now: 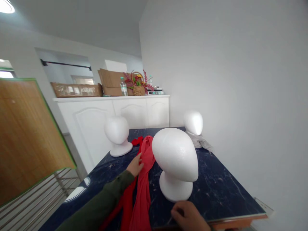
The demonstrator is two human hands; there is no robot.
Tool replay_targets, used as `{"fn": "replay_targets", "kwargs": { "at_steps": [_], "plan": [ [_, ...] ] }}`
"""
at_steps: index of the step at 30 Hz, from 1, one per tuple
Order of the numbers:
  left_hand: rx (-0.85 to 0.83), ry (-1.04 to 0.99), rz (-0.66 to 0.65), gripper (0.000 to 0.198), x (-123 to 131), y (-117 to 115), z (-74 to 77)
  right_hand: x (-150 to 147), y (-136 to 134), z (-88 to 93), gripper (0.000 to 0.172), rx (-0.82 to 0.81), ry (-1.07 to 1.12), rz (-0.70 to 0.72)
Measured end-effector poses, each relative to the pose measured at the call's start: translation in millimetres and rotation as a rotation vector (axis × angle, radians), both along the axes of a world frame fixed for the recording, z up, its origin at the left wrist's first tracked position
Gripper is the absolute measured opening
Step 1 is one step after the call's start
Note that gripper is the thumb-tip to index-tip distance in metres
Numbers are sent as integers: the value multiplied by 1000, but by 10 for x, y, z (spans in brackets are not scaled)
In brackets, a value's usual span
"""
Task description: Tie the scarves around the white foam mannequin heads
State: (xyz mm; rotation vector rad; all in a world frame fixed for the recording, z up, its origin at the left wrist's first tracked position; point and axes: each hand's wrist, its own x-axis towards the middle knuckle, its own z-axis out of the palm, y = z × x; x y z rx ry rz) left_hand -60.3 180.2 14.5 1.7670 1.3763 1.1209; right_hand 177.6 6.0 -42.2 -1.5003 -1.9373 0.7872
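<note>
**Q:** Left fingers?
**A:** They lay close together against the red cloth, fingertips on it. Couldn't tell if they pinched it.

**Q:** Where was the cloth from there?
**A:** Right under and beside the left hand. It ran from a bunched part on the dark marble table down past the hand and over the near edge. The hand's dark green sleeve lay beside it.

**Q:** Right fingers?
**A:** Loosely curled, not on the cloth. Couldn't tell if they held anything. The right hand was at the near table edge, just beside the base of the nearest white foam mannequin head.

**Q:** Around that?
**A:** The cloth ran between that head and a second foam head. A third foam head stood farther back on a grey cloth. Behind the table was a white cabinet with a wicker basket on top.
</note>
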Motion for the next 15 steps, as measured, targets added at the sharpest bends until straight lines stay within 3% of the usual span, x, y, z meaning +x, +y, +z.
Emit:
{"fn": "replay_targets", "kwargs": {
  "at_steps": [3, 6, 9, 12, 15],
  "plan": [
    [-73, 12, -120, 66, 74, -480, -294, 570, -7, -120, 33, 97, -88, -326],
    [-79, 110, -232, 66, 257, -886, -335, 869, 205, -158, 32, 353, -57, -507],
    [-24, 191, -258, 73, 530, -1121, -272, 804, 518, -120, 49, 512, 93, -404],
    [19, 118, -262, 85, 788, -1229, -270, 533, 709, -71, 41, 397, 316, -212],
    [88, -45, -285, 98, 952, -1299, -333, 290, 672, -82, 38, 305, 456, -202]
  ]
}}
